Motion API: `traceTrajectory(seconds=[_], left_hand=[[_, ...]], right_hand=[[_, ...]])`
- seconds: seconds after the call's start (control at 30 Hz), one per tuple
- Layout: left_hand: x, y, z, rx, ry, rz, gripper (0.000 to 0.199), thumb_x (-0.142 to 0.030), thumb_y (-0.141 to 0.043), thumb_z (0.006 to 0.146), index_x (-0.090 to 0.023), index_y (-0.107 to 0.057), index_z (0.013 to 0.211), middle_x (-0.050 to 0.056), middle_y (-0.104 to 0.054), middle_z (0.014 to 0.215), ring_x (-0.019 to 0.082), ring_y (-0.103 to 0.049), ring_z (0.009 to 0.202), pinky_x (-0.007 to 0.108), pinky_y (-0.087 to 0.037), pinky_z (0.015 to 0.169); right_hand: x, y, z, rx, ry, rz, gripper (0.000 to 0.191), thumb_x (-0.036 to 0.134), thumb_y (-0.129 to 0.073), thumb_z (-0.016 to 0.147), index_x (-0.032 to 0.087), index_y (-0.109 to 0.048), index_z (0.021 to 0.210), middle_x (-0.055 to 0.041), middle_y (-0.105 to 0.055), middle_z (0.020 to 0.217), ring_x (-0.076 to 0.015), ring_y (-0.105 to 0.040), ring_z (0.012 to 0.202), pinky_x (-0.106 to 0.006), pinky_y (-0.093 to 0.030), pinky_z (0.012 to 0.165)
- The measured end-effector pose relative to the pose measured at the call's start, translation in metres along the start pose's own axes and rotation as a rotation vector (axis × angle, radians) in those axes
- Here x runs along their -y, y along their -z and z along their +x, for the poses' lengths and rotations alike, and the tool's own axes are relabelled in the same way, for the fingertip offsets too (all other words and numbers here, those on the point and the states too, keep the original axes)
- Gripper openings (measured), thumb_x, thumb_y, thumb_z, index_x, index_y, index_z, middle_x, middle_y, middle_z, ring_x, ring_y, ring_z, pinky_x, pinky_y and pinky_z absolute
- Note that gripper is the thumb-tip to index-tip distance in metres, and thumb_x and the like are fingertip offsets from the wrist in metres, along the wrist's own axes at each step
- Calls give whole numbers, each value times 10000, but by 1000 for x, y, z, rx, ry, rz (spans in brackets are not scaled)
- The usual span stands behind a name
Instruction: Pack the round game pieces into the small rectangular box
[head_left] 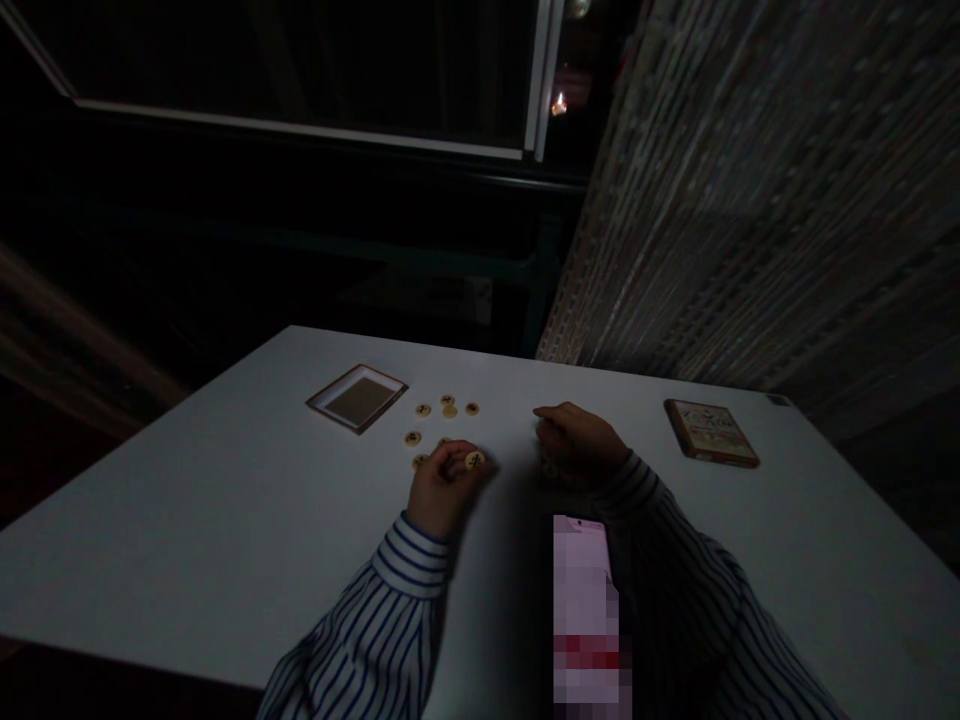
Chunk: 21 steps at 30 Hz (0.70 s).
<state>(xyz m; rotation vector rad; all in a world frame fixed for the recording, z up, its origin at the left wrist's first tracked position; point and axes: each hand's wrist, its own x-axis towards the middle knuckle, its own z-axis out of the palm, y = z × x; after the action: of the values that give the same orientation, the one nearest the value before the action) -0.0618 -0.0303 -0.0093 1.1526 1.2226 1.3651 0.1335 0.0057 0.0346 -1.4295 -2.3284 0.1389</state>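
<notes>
Round Chinese chess pieces with dark characters lie on the white table. My left hand point(442, 485) is closed, with a chess piece point(475, 460) held at its fingertips, face showing. Just behind that hand are more pieces, such as one piece point(412, 438) on its far left side and another piece point(472, 408) farther back. My right hand point(581, 440) is curled over the table, one digit stretched to the left. Below its fingers a round piece point(550, 467) shows dimly in shadow; whether it is gripped or lying there I cannot tell.
An open shallow box point(324, 406) sits at the table's point(225, 520) back left. A flat printed box or lid point(712, 432) lies at the right. A lit phone point(585, 600) is close in front of me, by my right sleeve. String curtains point(720, 200) hang behind.
</notes>
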Motion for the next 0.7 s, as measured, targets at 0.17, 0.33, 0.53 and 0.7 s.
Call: traceTrajectory(seconds=[0.17, 0.33, 0.53, 0.7], left_hand=[[-3, -8, 2, 30, 118, -76, 297, -218, -703, 515, -142, -538, 751, -4, -611, 665, 103, -579, 635, 250, -474, 663], [-6, -21, 2, 30, 164, -149, 300, -201, -720, 484, -146, -548, 723, -17, -619, 647, 87, -572, 618, 217, -456, 642], [-7, -36, 6, 70, 204, -178, 291, -206, -721, 483, -145, -558, 716, -19, -621, 638, 78, -563, 592, 193, -439, 596], [-7, -48, 8, 78, 203, -181, 295, -207, -716, 489, -142, -558, 730, -18, -619, 636, 74, -555, 577, 185, -433, 566]], right_hand=[[-11, 3, -4, -37, 13, -19, 316, 276, -443, 787, 164, -532, 1068, -65, -590, 961, -145, -541, 883, -258, -417, 769], [-20, 7, -8, -61, 17, -16, 308, 272, -466, 776, 165, -541, 1056, -63, -601, 945, -149, -551, 860, -260, -428, 753], [-32, 11, -14, -84, -7, -17, 308, 258, -497, 756, 159, -548, 1043, -67, -605, 924, -155, -556, 845, -264, -434, 739], [-43, 18, -18, -101, 7, -19, 307, 267, -487, 765, 153, -545, 1045, -70, -604, 908, -152, -556, 822, -268, -433, 730]])
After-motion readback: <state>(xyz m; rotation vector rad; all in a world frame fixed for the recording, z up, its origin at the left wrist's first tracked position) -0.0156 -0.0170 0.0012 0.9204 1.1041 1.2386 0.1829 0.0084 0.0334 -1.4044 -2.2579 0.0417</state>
